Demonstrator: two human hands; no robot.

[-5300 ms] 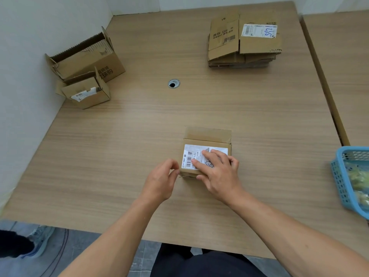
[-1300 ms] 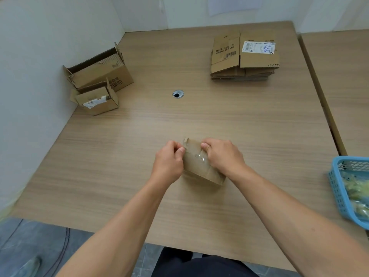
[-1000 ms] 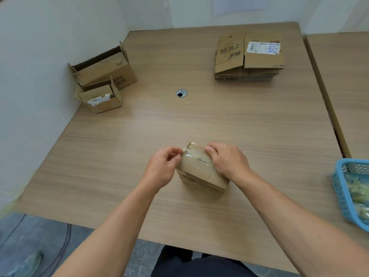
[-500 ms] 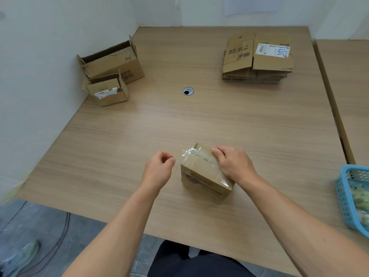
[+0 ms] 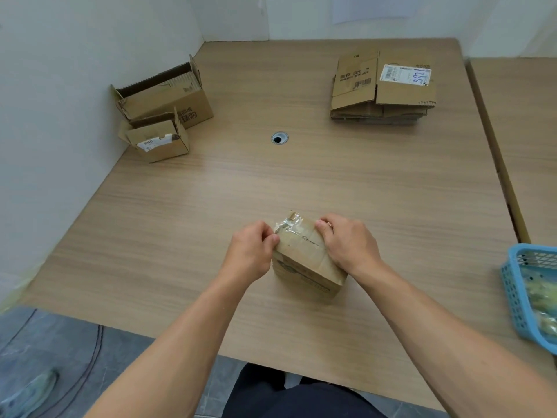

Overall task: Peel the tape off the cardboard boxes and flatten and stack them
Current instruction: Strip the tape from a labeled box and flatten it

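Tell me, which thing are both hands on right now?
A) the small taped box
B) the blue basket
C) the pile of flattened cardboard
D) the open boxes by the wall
A: the left hand and the right hand both grip the small taped box, while the blue basket, the flattened pile and the open boxes sit apart, untouched.
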